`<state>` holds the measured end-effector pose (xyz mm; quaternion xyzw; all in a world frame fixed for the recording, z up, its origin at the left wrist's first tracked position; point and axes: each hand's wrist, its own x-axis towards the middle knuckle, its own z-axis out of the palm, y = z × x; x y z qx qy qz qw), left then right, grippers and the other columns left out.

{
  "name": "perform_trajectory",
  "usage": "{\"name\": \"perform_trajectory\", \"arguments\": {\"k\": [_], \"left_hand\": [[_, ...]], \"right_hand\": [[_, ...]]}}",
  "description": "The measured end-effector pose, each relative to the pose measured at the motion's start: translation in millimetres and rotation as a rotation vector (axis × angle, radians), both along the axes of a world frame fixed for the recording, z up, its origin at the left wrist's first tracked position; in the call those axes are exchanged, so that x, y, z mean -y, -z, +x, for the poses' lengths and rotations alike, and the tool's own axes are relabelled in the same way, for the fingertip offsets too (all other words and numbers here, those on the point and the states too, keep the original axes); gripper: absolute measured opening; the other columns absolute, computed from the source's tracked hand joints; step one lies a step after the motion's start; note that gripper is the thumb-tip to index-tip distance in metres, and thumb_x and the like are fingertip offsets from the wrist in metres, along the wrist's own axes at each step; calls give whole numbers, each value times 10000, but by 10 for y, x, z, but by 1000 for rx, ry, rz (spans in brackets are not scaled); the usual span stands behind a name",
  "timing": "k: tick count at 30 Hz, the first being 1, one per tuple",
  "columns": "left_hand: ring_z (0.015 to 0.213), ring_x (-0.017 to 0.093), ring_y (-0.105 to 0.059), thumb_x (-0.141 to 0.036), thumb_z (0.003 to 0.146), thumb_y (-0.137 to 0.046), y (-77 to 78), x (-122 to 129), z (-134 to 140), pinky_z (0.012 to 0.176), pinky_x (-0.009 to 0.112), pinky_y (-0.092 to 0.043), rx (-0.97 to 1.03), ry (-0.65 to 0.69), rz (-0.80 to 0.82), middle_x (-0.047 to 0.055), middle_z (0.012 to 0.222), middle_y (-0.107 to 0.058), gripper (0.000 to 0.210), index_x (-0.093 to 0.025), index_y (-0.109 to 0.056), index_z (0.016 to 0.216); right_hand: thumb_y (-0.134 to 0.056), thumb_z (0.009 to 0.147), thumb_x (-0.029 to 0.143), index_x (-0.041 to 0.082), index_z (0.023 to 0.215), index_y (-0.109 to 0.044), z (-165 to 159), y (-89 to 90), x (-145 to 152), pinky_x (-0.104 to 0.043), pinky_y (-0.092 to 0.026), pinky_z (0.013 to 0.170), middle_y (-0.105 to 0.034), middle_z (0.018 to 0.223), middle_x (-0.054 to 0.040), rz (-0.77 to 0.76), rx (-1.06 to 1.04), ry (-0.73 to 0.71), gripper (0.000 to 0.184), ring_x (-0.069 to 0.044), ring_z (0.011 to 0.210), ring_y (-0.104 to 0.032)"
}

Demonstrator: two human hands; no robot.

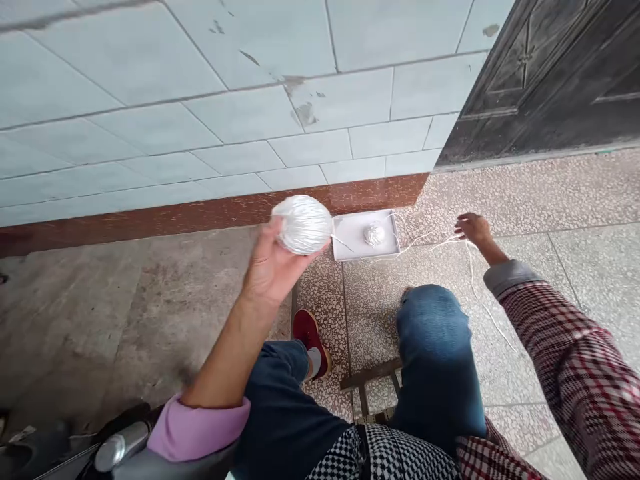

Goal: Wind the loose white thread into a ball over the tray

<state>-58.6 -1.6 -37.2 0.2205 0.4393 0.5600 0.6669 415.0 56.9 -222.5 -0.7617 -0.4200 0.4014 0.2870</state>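
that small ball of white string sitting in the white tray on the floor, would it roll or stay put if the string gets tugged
The small ball looks round and lightly wound, so a tug would probably make it roll or hop. The white tray seems shallow, so it may only partly contain it. The string running to the right hand hangs slack and floppy.

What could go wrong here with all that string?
The loose string runs from the right hand down past the knee, so it might snag on the leg or tangle. The ball sits in the left hand with a fingertip grip; it could slip and roll off. A tug may drag the small ball out of the tray.
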Motion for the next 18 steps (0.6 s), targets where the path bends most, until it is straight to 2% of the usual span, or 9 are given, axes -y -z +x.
{"name": "perform_trajectory", "arguments": {"k": [3, 5, 7, 10, 11, 13, 15, 16, 18], "left_hand": [[1651, 427, -506, -505, 763, -1015, 25, -65, 81, 1297, 582, -561, 44, 68, 44, 118, 1522, -752, 682, -279, -743, 1346], [1627, 421, -533, -500, 742, -1026, 36, -116, 123, 1307, 571, -550, 80, 121, 66, 126, 1516, -753, 696, -259, -749, 1333], [1593, 414, -565, -501, 720, -1033, 45, -161, 161, 1301, 564, -552, 116, 165, 82, 128, 1492, -761, 701, -245, -753, 1310], [1521, 411, -621, -513, 693, -1039, 59, -194, 201, 1257, 561, -578, 151, 193, 108, 135, 1418, -784, 694, -231, -749, 1257], [1489, 408, -642, -515, 686, -1039, 65, -195, 203, 1229, 554, -592, 150, 193, 115, 138, 1393, -790, 688, -227, -747, 1238], [1408, 388, -684, -536, 680, -1031, 82, -189, 180, 1152, 514, -621, 114, 182, 126, 138, 1349, -797, 672, -218, -748, 1200], [1292, 358, -723, -592, 666, -1007, 103, -187, 122, 1052, 463, -636, 12, 158, 138, 133, 1274, -804, 675, -206, -753, 1158], [1232, 342, -735, -604, 649, -998, 112, -192, 83, 1013, 443, -630, -75, 131, 150, 125, 1231, -805, 688, -202, -753, 1151], [1159, 323, -737, -555, 566, -1014, 121, -212, 1, 995, 429, -604, -326, 37, 190, 104, 1180, -800, 743, -202, -751, 1164]], "right_hand": [[-606, 1091, 148, 107, 1133, -762, -574, -581, -395, -286, -605, 706, -831, 1097, -214, 62, -137, -131, 167, -182, 839, -786], [-680, 1067, 208, 156, 1162, -794, -1082, -952, -456, -298, -647, 721, -836, 1214, -185, 150, -278, -319, 158, -232, 1004, -815], [-715, 1049, 274, 194, 1191, -806, -1580, -1230, -370, -335, -677, 784, -834, 1249, -152, 221, -407, -525, 187, -251, 1098, -801], [-747, 1030, 397, 209, 1107, -778, -2130, -1402, -93, -353, -653, 867, -824, 1110, -99, 292, -475, -719, 205, -214, 1014, -770], [-739, 1036, 457, 207, 1071, -752, -2245, -1410, 8, -339, -633, 839, -803, 1024, -79, 302, -484, -752, 253, -191, 923, -745], [-680, 1055, 600, 208, 1047, -697, -2394, -1408, 191, -296, -550, 675, -687, 803, -11, 276, -509, -799, 392, -147, 682, -612], [-598, 1073, 699, 210, 1045, -668, -2483, -1444, 337, -270, -393, 544, -492, 654, 66, 237, -495, -874, 495, -122, 540, -411], [-572, 1081, 714, 209, 1027, -664, -2517, -1490, 398, -267, -336, 534, -425, 635, 82, 248, -461, -927, 516, -118, 532, -354], [-543, 1113, 683, 205, 975, -667, -2566, -1643, 499, -273, -319, 579, -415, 657, 67, 340, -354, -1038, 512, -125, 584, -368]]}}
